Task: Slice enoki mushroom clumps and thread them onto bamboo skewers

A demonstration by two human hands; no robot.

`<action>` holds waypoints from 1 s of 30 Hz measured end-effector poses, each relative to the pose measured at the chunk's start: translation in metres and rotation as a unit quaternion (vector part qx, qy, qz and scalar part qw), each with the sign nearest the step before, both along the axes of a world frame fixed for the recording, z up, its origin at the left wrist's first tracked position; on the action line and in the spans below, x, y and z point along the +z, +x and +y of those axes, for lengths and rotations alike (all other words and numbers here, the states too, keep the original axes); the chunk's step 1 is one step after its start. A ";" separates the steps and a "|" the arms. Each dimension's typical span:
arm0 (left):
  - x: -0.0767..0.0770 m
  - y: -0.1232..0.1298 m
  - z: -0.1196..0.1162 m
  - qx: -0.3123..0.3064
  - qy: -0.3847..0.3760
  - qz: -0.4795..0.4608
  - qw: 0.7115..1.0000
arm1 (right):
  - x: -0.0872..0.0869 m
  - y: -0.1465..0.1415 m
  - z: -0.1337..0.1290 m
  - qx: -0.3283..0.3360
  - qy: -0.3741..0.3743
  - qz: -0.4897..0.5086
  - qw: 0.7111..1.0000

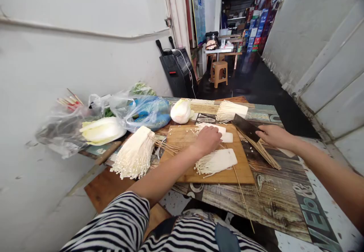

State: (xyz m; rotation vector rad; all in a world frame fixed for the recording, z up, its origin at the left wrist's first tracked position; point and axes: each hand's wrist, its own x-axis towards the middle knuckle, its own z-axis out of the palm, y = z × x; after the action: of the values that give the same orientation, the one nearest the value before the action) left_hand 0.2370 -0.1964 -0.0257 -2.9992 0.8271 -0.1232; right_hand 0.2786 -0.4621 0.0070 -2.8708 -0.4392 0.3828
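Observation:
My left hand (209,140) presses down on a flat bunch of enoki mushrooms (220,129) at the far side of the wooden cutting board (182,145). Closed round the handle of a dark-bladed cleaver (247,127) is my right hand (274,135), right of the board. The blade slants over a bundle of bamboo skewers (265,152) and points toward the mushrooms. Closer to me on the board lies another flat enoki piece (218,161), with one skewer (241,191) crossing its right end and reaching past the table's near edge.
Skewered enoki (135,155) are piled left of the board; a further bunch (231,111) lies at the back right. A cabbage heart (181,111), a halved napa cabbage (102,130) and plastic bags (142,111) line the left side. Beyond stand a black speaker (178,71) and a stool (219,73).

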 end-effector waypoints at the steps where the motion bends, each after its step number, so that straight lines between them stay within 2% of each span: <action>1: 0.000 -0.005 0.001 0.003 0.012 0.002 1.000 | -0.005 -0.004 -0.001 0.014 -0.017 -0.011 1.000; 6: -0.002 -0.013 0.009 0.034 0.025 0.012 0.999 | -0.023 -0.027 0.001 0.050 -0.094 -0.075 0.991; 10: -0.002 -0.014 0.010 0.035 0.024 0.015 0.999 | -0.022 -0.043 0.003 0.101 -0.122 -0.090 0.983; 14: 0.004 -0.017 0.016 0.036 0.029 0.025 0.999 | -0.020 -0.048 -0.004 0.161 -0.114 -0.100 0.975; 17: 0.011 -0.008 0.021 0.035 0.026 0.021 0.999 | -0.020 -0.040 -0.009 0.128 -0.087 -0.124 0.980; 19: 0.013 0.006 0.022 0.012 0.019 0.023 0.999 | -0.021 -0.031 -0.009 0.091 -0.075 -0.139 0.983; 24: 0.005 0.054 0.012 -0.068 0.022 0.092 0.993 | -0.025 -0.018 -0.005 0.032 -0.067 -0.145 0.987; 27: 0.000 0.073 0.004 -0.063 0.023 0.111 0.992 | -0.030 -0.018 -0.005 0.019 -0.061 -0.135 0.989; 30: 0.002 0.074 -0.003 -0.035 0.021 0.101 0.994 | -0.033 -0.018 -0.004 0.003 -0.059 -0.133 0.989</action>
State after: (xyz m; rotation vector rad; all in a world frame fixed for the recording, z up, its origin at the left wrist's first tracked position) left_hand 0.3108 -0.1999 -0.0239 -2.9790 0.9375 0.1970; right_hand 0.2608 -0.4656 -0.0255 -3.0494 -0.4830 0.0243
